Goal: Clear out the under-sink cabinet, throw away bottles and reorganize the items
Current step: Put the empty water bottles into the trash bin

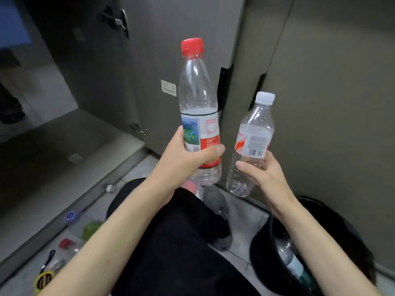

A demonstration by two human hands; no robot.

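Left hand (188, 154) grips the red-capped bottle (197, 107), right hand (259, 169) the white-capped bottle (250, 144) (both near-empty), upright mid-frame, presumably bound for the bin (259, 263) at lower right.

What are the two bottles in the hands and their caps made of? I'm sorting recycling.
Red-capped bottle: clear, glossy thin plastic by its see-through ribbed wall; printed label looks like plastic film or paper. White-capped bottle: the same clear plastic. Red cap and white cap: opaque, likely harder plastic.
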